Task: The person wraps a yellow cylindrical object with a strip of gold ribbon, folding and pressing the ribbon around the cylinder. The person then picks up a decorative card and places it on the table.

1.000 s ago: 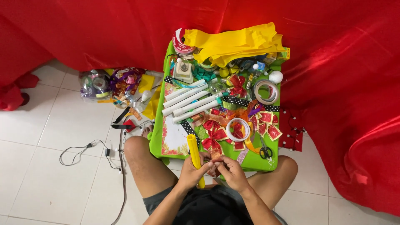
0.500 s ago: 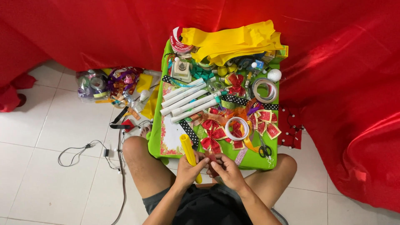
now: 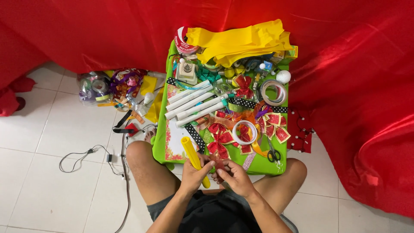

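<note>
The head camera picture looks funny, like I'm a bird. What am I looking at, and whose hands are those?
The camera sits on a person's head and looks straight down, so you see their own knees and two bare hands. They sit on a white tiled floor at a small green table. The left hand holds a yellow tube. The right hand pinches something small and reddish; I cannot tell what. On the table lie white rolled tubes, red ribbon bows, rolls of tape, scissors and folded yellow paper. Red cloth hangs all around.
</note>
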